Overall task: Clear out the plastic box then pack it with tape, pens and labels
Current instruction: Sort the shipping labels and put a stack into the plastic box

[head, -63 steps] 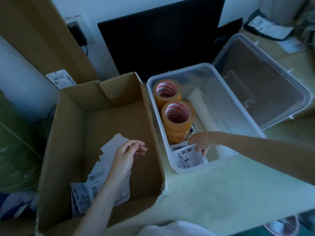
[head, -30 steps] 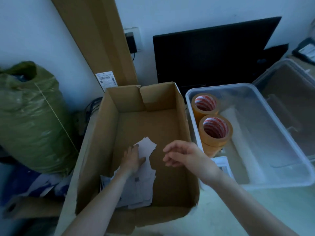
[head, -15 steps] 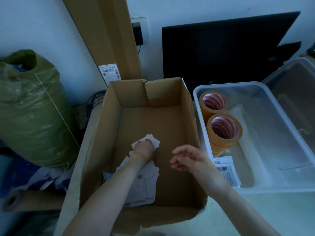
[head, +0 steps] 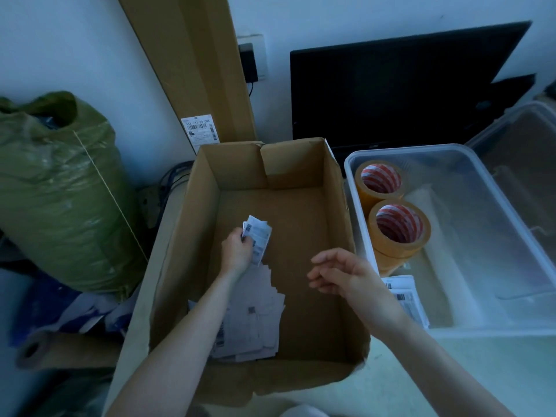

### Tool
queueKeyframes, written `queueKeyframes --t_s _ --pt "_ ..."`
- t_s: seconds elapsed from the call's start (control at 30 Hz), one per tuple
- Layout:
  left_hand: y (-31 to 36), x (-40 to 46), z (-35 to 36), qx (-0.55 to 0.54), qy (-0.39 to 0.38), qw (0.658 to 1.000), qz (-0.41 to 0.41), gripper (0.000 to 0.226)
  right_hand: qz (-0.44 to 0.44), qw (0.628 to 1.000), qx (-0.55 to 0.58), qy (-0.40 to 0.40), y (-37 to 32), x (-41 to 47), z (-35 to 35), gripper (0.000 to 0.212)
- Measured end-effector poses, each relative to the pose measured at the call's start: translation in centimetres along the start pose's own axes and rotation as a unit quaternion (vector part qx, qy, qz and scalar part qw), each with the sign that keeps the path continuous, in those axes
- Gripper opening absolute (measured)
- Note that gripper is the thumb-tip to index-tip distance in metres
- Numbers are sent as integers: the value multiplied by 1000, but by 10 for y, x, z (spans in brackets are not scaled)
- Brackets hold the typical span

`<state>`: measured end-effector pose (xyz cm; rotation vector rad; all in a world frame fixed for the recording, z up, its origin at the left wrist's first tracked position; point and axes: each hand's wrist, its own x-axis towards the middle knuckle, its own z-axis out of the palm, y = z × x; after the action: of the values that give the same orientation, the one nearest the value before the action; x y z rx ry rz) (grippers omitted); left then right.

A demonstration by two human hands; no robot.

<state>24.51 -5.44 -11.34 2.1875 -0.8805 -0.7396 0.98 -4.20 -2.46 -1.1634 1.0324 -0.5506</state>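
The left hand now grips a small bunch of white printed labels lifted from the brown cardboard box; the right hand, loose and empty, waits to receive them for packing.

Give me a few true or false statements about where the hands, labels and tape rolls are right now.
1. The left hand grips a small bunch of white printed labels inside the brown cardboard box. True.
2. The right hand holds a tape roll. False: it holds nothing, fingers relaxed.
3. The orange tape rolls sit in the clear plastic box. True.
4. The clear plastic box holds no labels. False: some labels lie at its near end.
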Motion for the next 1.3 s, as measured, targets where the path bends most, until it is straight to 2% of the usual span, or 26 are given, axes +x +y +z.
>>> queueKeyframes --t_s 0.1,0.23,0.33,0.43,0.6,0.73,0.87,0.97,1.1,1.23,1.3 --pt "21 -28 -23 -160 -44 986 -28 16 -4 1000 -8 23 -2 2 3 20" --pt "40 -71 -48 -247 -82 965 -44 18 0 999 -29 34 -3 7 11 27" --pt "50 -97 -57 -248 -89 964 -29 13 12 998 -62 -1 -5 7 15 29" --pt "54 -113 -55 -237 -68 969 -18 12 -14 994 -96 -42 -7 1 19 14" --pt "48 -125 -45 -184 -14 983 -4 16 -56 995 -81 -26 -4 -4 18 18" --pt "43 -130 -41 -215 14 976 -15 16 -71 996 -41 -20 -3 -9 14 18" --pt "49 -138 -39 -295 25 954 -51 12 -86 994 -46 -39 -2 -13 15 18" --pt "52 -142 -39 -294 21 955 -40 11 -94 992 -81 -38 -1 -15 16 17" --pt "51 -142 -39 -235 -14 972 -6 11 -100 987 -118 -37 2 -14 14 17" --pt "47 -137 -41 -178 -66 982 11 13 -66 991 -112 -38 3 -11 12 16" --pt "44 -131 -43 -183 -80 980 8 14 -53 992 -106 -35 2 -11 11 15"
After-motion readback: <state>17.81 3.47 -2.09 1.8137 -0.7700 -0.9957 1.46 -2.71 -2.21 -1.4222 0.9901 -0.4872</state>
